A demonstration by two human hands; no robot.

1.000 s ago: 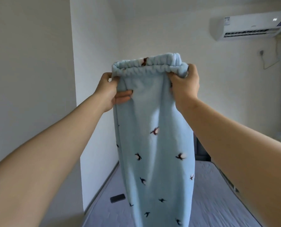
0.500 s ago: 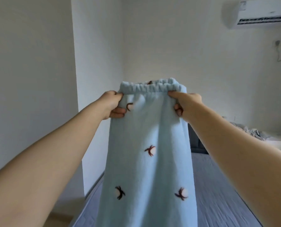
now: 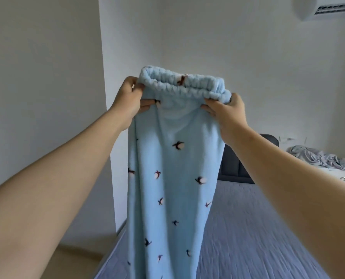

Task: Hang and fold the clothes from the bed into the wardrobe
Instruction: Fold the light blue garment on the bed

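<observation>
Blue trousers (image 3: 175, 168) now tilted rightward

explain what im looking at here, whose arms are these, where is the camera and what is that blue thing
There is no machine here. A person wears a camera on the head, so the one picture looks forward and down along their own bare arms. The left hand and the right hand each grip one side of the stretchy waistband of light blue fleece trousers with small dark marks, holding them up so they hang straight down. Below is a bed with a grey-blue cover. On a white surface to the right lies some crumpled grey cloth. An air conditioner sits on the wall at top right.
</observation>
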